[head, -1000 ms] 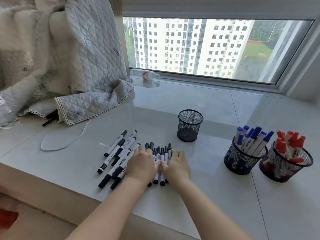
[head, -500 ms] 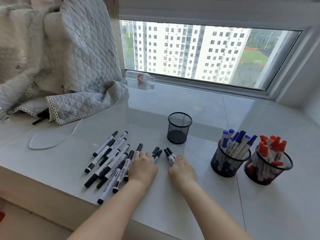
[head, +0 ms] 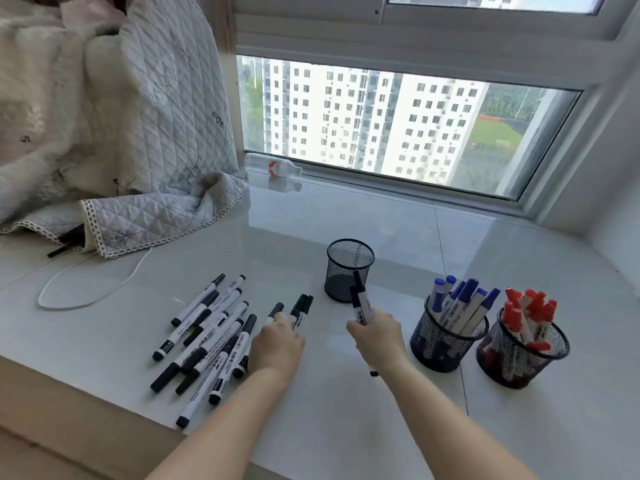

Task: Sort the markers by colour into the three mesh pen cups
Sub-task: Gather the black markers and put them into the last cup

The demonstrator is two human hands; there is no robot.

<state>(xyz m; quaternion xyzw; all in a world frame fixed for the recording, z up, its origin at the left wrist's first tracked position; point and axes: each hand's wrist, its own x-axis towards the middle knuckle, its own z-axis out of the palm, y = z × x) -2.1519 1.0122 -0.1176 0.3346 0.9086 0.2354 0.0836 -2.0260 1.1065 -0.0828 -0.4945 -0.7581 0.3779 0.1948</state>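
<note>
Several black-capped white markers (head: 207, 334) lie loose on the white sill at the left. My left hand (head: 277, 344) grips a small bunch of black markers (head: 301, 308), caps pointing away. My right hand (head: 379, 332) holds two or three black markers (head: 360, 299) raised off the sill, their caps just in front of the empty black mesh cup (head: 349, 268). A second mesh cup (head: 446, 341) holds blue markers, and a third mesh cup (head: 519, 355) at the far right holds red markers.
A quilted grey blanket (head: 138, 150) is heaped at the back left, with a white cable (head: 90, 289) looping out from under it. A plastic bottle (head: 277, 166) lies along the window frame. The sill's front edge runs close under the loose markers.
My hands have split the gathered bunch and drawn apart. The right hand has lifted its markers off the sill toward the empty cup; the left still holds its share low.
</note>
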